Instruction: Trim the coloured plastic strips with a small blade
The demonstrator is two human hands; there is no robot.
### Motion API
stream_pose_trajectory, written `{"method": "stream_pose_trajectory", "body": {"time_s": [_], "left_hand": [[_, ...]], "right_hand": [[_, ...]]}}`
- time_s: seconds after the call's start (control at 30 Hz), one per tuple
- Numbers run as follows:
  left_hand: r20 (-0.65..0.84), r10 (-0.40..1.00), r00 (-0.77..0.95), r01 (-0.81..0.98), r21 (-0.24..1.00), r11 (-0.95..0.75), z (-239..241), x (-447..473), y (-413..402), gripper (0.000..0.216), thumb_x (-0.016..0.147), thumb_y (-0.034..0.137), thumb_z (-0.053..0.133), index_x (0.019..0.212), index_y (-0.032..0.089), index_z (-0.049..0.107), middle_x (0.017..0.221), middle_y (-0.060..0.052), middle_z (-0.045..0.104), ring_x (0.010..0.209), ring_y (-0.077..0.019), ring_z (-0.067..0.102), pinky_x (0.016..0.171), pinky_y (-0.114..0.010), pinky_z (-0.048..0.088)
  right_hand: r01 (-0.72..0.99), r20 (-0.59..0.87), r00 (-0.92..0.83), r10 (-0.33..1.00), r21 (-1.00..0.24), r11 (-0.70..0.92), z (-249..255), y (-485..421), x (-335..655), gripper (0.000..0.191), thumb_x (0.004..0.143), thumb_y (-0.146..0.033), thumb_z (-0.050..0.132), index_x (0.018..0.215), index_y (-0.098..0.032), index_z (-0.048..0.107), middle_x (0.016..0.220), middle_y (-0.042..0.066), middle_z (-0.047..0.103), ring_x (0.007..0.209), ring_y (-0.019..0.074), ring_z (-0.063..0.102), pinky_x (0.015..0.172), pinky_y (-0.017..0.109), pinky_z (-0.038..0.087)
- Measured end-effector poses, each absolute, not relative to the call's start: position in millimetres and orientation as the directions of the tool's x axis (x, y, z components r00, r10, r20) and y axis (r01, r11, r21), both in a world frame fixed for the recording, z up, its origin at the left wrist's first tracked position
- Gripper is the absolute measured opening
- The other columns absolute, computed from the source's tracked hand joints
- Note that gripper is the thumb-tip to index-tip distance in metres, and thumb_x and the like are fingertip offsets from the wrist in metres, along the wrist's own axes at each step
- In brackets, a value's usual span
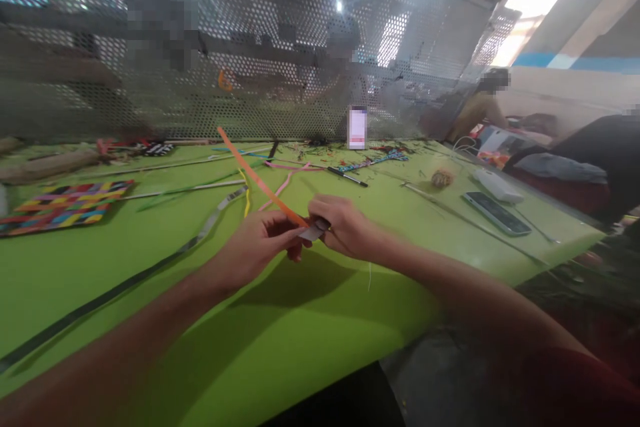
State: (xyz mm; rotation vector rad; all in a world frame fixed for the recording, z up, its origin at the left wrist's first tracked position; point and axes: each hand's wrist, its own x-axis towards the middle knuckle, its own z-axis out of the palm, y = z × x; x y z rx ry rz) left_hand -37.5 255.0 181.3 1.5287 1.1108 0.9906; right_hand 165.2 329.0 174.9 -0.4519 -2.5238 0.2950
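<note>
Above the green table (320, 327), my left hand (257, 243) pinches an orange strip (260, 181) together with a small grey flat piece (313, 233). The strip slants up and away to the left, its far end free. Close against it, my right hand (346, 225) is closed at the other end of the grey piece. Something small and dark shows between its fingers; I cannot make out what it is. A thin white thread (370, 277) hangs below my right wrist. Left of the hands, a long dark grey strip (130, 282) lies across the table.
A multicoloured woven mat (70, 205) lies at left. Yellow (247, 193) and pink strips (285, 183), a pen (347, 177) and scraps lie ahead. At right are a twine ball (442, 178), a phone (497, 213) and a white box (497, 186). A perforated screen (280, 107) borders the back; people sit beyond.
</note>
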Motion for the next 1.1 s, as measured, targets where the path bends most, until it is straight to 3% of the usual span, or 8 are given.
{"method": "stream_pose_trajectory", "body": {"time_s": [0.13,0.23,0.57,0.7,0.9,1.1], "left_hand": [[0.045,0.981,0.189,0.222,0.971,-0.087,175,-38,260,0.033,0.084,0.049,0.078,0.079,0.017,0.071,0.067,-0.002,0.072,0.065,-0.0178,0.067,0.07,-0.033,0.055],[0.043,0.979,0.197,0.226,0.97,-0.088,173,-37,263,0.036,0.082,0.052,0.078,0.079,0.018,0.068,0.066,-0.001,0.07,0.063,-0.0172,0.065,0.068,-0.033,0.053],[0.032,0.98,0.197,0.234,0.969,-0.078,174,-34,262,0.031,0.081,0.047,0.076,0.08,0.019,0.065,0.067,0.001,0.067,0.062,-0.0159,0.064,0.069,-0.033,0.053],[0.039,0.978,0.204,0.24,0.967,-0.089,170,-35,264,0.024,0.081,0.042,0.073,0.083,0.019,0.067,0.068,0.0,0.067,0.063,-0.0167,0.064,0.068,-0.032,0.053],[0.022,0.962,0.271,0.211,0.974,-0.081,166,-37,264,0.019,0.079,0.037,0.073,0.08,0.018,0.069,0.071,0.0,0.067,0.067,-0.0165,0.061,0.068,-0.031,0.051],[-0.068,0.926,0.372,0.242,0.97,-0.026,170,-36,259,0.009,0.076,0.026,0.071,0.075,0.018,0.068,0.072,0.0,0.068,0.067,-0.0159,0.061,0.067,-0.029,0.048]], "right_hand": [[0.256,0.523,-0.715,0.464,-0.422,0.87,177,333,164,0.012,0.096,-0.019,0.055,0.085,-0.018,0.05,0.079,-0.001,0.052,0.07,0.0108,0.042,0.068,0.023,0.032],[0.215,0.463,-0.752,0.468,-0.5,0.839,179,331,164,0.017,0.104,-0.027,0.054,0.091,-0.016,0.057,0.083,0.001,0.058,0.072,0.0107,0.048,0.07,0.023,0.037],[0.233,0.401,-0.805,0.438,-0.464,0.854,176,333,167,0.005,0.099,-0.014,0.056,0.094,-0.016,0.058,0.087,0.002,0.06,0.076,0.0116,0.051,0.073,0.023,0.04],[0.279,0.366,-0.826,0.429,-0.395,0.875,173,334,168,0.006,0.1,-0.018,0.054,0.094,-0.016,0.054,0.088,0.003,0.059,0.077,0.0129,0.047,0.073,0.024,0.038],[0.395,0.336,-0.835,0.436,-0.185,0.9,173,326,164,0.012,0.104,-0.017,0.049,0.093,-0.016,0.055,0.09,0.004,0.058,0.072,0.014,0.039,0.07,0.026,0.03],[0.411,0.432,-0.822,0.37,0.0,0.912,172,321,162,0.02,0.107,-0.012,0.043,0.094,-0.015,0.058,0.089,0.005,0.057,0.076,0.016,0.04,0.074,0.028,0.033]]}}
